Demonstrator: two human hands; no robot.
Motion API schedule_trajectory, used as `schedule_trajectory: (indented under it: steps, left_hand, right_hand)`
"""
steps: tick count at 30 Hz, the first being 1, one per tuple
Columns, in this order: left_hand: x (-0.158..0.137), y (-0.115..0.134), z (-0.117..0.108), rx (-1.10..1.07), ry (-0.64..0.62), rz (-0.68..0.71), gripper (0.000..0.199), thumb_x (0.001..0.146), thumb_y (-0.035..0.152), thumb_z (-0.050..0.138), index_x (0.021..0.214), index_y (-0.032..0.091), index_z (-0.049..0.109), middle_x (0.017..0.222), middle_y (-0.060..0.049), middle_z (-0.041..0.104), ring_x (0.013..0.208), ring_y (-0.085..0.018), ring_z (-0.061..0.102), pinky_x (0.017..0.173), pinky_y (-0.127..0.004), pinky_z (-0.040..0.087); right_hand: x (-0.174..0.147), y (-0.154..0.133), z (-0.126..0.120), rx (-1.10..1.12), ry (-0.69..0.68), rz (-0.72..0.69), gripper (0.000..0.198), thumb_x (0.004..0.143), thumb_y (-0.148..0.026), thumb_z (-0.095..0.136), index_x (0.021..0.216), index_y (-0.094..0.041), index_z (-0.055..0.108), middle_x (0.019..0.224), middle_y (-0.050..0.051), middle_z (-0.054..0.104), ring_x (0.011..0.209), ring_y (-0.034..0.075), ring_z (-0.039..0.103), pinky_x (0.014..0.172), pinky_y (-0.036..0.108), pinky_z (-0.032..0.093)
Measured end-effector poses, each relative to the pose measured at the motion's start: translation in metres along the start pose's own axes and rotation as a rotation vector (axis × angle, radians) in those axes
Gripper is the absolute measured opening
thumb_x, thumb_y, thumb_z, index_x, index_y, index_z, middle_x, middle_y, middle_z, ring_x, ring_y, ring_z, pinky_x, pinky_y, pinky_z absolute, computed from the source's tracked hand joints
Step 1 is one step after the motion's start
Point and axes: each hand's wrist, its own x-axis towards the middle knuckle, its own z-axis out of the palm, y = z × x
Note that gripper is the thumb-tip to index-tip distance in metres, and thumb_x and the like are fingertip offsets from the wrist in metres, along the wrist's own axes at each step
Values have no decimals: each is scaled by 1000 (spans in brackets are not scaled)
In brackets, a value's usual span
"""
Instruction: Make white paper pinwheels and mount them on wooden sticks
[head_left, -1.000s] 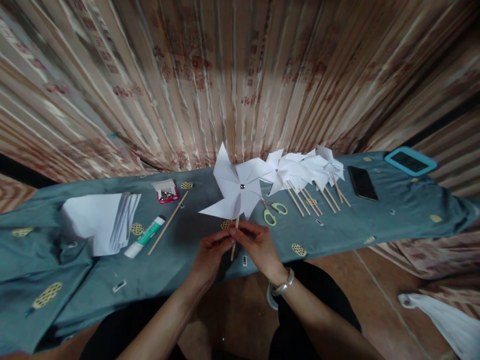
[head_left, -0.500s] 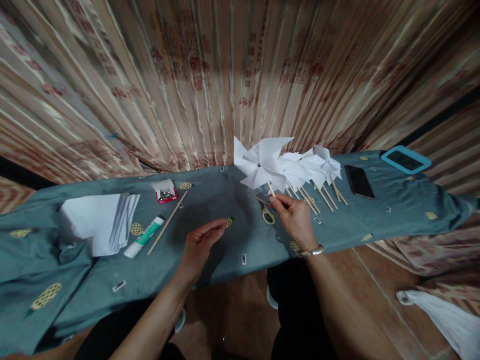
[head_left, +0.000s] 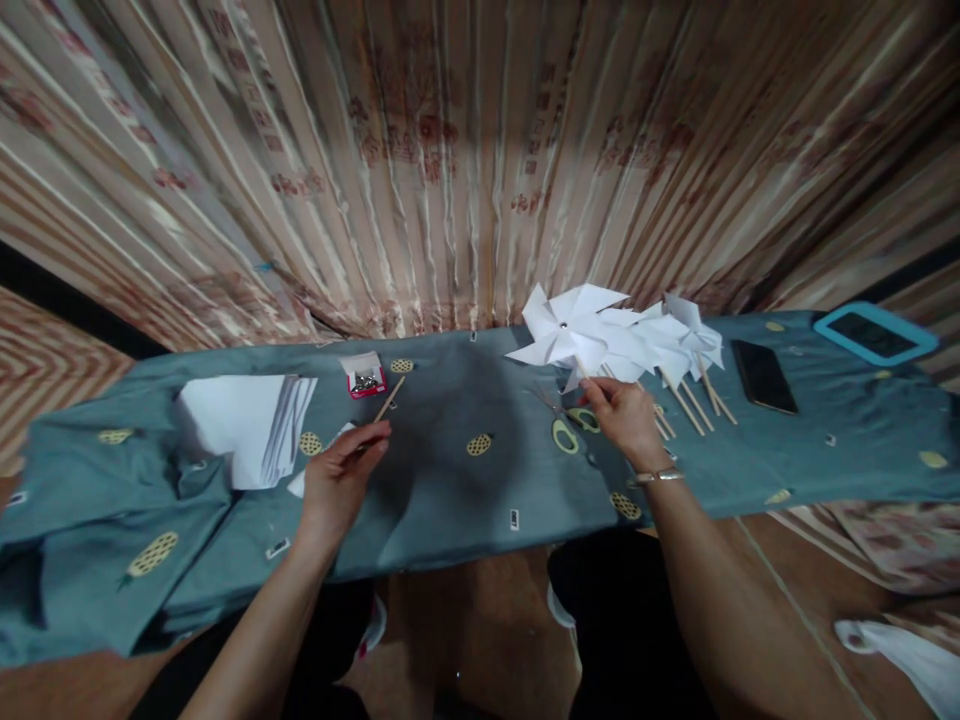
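My left hand is at the left part of the table, its fingers closed on a thin wooden stick. Only the stick's upper end shows; the hand hides the rest. Under that hand a glue stick is mostly covered. My right hand pinches the stick of a white paper pinwheel, whose head overlaps other paper pinwheels lying in a row. Scissors with yellow-green handles lie just left of my right hand.
An open red box of small metal pins stands behind my left hand. Folded white paper lies at the left. At the right are a dark phone and a blue-framed device. A pleated curtain hangs behind the table.
My left hand has moved left onto the wooden stick. My right hand has lowered the pinwheel towards the row of others. The view has shifted left.
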Motion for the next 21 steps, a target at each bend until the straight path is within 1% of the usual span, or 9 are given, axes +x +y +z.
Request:
schedule_trajectory:
  steps: [4, 8, 12, 15, 19, 21]
  left_hand:
    - [1, -5, -7, 66, -2, 32, 28, 68, 43, 74, 85, 21, 76, 93, -5, 76, 89, -23, 69, 85, -34, 54]
    - [2, -11, -13, 71, -2, 49, 28, 68, 42, 73, 87, 21, 75, 94, -6, 75, 91, -23, 68, 84, -35, 54]
    - [-1, -14, -16, 75, -17, 42, 26, 70, 38, 71, 89, 20, 75, 94, -7, 75, 89, -22, 68, 81, -33, 54]
    - [-7, -15, -14, 105, -52, 43, 27, 73, 35, 68, 92, 19, 76, 94, -7, 75, 86, -21, 68, 79, -32, 53]
    - [-18, -16, -7, 111, -81, 79, 25, 76, 31, 64, 95, 19, 76, 94, -6, 75, 86, -19, 68, 77, -30, 54]
    - [-23, -16, -6, 126, -97, 112, 24, 77, 28, 62, 95, 20, 75, 93, -6, 75, 84, -18, 68, 74, -29, 54]
  right_hand:
    - [1, 3, 5, -162, -37, -10, 36, 96, -32, 44, 91, -16, 75, 83, 11, 76, 75, 23, 69, 65, 28, 41]
    - [4, 6, 10, -256, -59, 24, 34, 95, -31, 45, 96, -14, 75, 87, 19, 75, 77, 27, 69, 67, 32, 43]
    - [3, 5, 11, -314, -71, 50, 37, 96, -33, 44, 96, -12, 75, 87, 22, 73, 78, 31, 69, 68, 36, 44]
    - [2, 5, 11, -340, -82, 66, 37, 95, -34, 46, 100, -10, 74, 86, 24, 73, 79, 34, 70, 66, 38, 45]
    - [0, 8, 12, -403, -85, 87, 35, 93, -37, 51, 109, -14, 72, 86, 20, 73, 79, 34, 70, 63, 36, 44]
    - [-1, 9, 11, -414, -90, 67, 36, 92, -38, 53, 108, -12, 73, 86, 21, 73, 77, 33, 69, 61, 35, 42]
